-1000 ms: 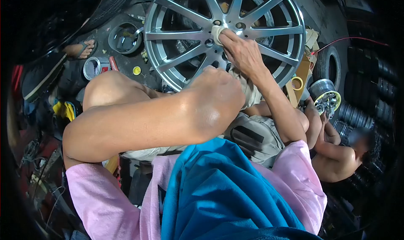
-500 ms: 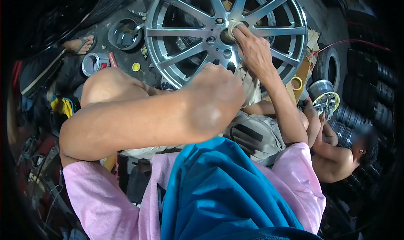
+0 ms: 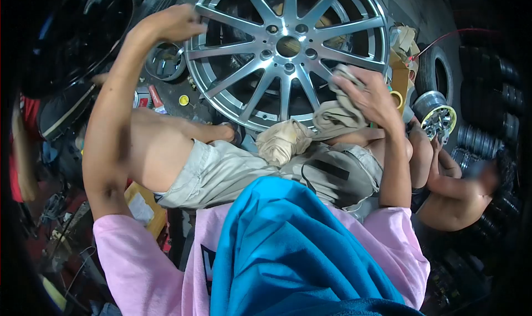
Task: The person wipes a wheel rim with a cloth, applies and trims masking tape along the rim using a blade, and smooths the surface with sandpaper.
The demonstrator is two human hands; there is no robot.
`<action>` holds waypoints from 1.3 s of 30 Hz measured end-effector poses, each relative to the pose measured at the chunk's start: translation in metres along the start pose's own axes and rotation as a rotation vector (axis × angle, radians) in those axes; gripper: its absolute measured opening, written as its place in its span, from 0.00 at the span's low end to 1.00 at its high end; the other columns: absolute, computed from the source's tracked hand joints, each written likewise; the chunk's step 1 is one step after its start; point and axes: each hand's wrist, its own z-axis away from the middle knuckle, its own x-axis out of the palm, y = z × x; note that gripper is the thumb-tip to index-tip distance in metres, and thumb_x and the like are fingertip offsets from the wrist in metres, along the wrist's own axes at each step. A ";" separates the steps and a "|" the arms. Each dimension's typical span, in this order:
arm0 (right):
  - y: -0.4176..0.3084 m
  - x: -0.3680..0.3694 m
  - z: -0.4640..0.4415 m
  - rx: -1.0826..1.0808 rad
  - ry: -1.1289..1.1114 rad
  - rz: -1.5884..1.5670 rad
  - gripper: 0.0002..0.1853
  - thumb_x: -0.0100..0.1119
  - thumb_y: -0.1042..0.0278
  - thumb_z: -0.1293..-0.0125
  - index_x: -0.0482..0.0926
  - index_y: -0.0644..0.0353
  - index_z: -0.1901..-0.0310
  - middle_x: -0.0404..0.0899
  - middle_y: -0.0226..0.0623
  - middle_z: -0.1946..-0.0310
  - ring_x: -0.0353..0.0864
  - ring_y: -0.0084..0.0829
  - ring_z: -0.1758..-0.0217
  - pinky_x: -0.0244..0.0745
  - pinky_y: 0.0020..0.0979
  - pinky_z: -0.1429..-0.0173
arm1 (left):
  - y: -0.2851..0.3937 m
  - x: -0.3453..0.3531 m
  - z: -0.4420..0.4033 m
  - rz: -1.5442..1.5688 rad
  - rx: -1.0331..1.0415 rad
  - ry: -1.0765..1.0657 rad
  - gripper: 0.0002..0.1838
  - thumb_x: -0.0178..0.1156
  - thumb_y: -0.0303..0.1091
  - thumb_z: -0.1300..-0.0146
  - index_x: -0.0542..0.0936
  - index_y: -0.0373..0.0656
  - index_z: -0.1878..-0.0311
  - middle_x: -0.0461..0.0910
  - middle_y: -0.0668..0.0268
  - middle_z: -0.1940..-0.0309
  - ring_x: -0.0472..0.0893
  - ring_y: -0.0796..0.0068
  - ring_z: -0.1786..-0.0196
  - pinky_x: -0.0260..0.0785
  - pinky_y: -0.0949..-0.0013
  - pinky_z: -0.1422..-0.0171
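Grasping a grey cloth (image 3: pixel 339 114), the fingers of the right hand (image 3: pixel 370 97) hang over the near right edge of the silver rim (image 3: pixel 277 43), which sits face toward the person, just beyond the bent legs. At the rim's far left edge, the left hand (image 3: pixel 175 24) has its fingers curled; blurred, so I cannot tell whether they grip anything. A beige cloth (image 3: pixel 284 142) lies bunched just on the rim's near side
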 end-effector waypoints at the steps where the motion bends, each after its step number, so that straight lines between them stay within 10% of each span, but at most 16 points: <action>1: 0.008 -0.012 0.014 0.088 0.016 -0.115 0.19 0.67 0.52 0.23 0.88 0.64 0.52 0.87 0.42 0.69 0.79 0.31 0.67 0.79 0.37 0.53 | -0.030 0.012 0.000 0.018 -0.024 0.051 0.24 0.67 0.48 0.28 0.85 0.32 0.68 0.81 0.56 0.79 0.81 0.67 0.74 0.72 0.60 0.66; 4: 0.046 -0.048 0.040 0.221 0.255 -0.044 0.20 0.69 0.51 0.25 0.90 0.62 0.51 0.87 0.39 0.69 0.79 0.20 0.65 0.78 0.33 0.55 | -0.069 0.034 0.003 0.174 -0.389 -0.256 0.25 0.69 0.53 0.28 0.86 0.34 0.64 0.84 0.62 0.77 0.84 0.72 0.73 0.76 0.66 0.70; 8: 0.118 -0.066 0.039 0.299 0.517 0.380 0.28 0.62 0.42 0.24 0.86 0.66 0.51 0.83 0.60 0.68 0.81 0.64 0.62 0.77 0.46 0.56 | -0.057 0.066 0.027 0.616 -0.562 -0.418 0.21 0.66 0.48 0.26 0.82 0.37 0.46 0.87 0.62 0.62 0.87 0.74 0.67 0.82 0.71 0.66; 11: 0.172 -0.040 0.020 -0.015 0.494 0.232 0.33 0.61 0.35 0.25 0.85 0.66 0.51 0.82 0.61 0.68 0.82 0.64 0.59 0.76 0.50 0.53 | -0.065 0.119 0.029 0.877 -0.514 -0.408 0.17 0.64 0.41 0.27 0.81 0.36 0.46 0.86 0.60 0.59 0.88 0.72 0.64 0.86 0.67 0.62; 17: 0.141 -0.011 -0.009 0.238 0.396 -0.136 0.37 0.59 0.29 0.25 0.84 0.67 0.56 0.83 0.57 0.66 0.77 0.47 0.64 0.76 0.42 0.50 | -0.012 0.169 0.035 0.948 -0.558 0.110 0.26 0.66 0.36 0.34 0.77 0.34 0.35 0.87 0.55 0.57 0.91 0.63 0.59 0.90 0.60 0.55; 32: 0.224 0.005 -0.054 0.255 0.551 -0.192 0.39 0.52 0.26 0.30 0.89 0.61 0.48 0.89 0.59 0.55 0.87 0.58 0.46 0.75 0.47 0.36 | -0.002 0.132 0.004 0.796 -0.509 0.331 0.18 0.67 0.43 0.25 0.88 0.38 0.44 0.87 0.61 0.69 0.87 0.71 0.75 0.85 0.66 0.76; 34: 0.219 -0.002 -0.060 0.436 0.379 -0.321 0.35 0.57 0.36 0.26 0.88 0.70 0.49 0.90 0.42 0.60 0.84 0.32 0.51 0.73 0.30 0.41 | -0.011 0.085 -0.008 0.684 -0.399 0.401 0.19 0.69 0.46 0.27 0.89 0.37 0.50 0.87 0.60 0.72 0.85 0.72 0.78 0.78 0.66 0.81; 39: 0.195 0.043 0.003 0.640 0.515 -0.754 0.35 0.56 0.35 0.23 0.88 0.68 0.51 0.86 0.38 0.57 0.78 0.29 0.54 0.73 0.36 0.48 | -0.009 -0.014 -0.113 0.126 -0.292 0.513 0.30 0.70 0.62 0.33 0.90 0.39 0.53 0.89 0.54 0.69 0.91 0.58 0.58 0.80 0.54 0.49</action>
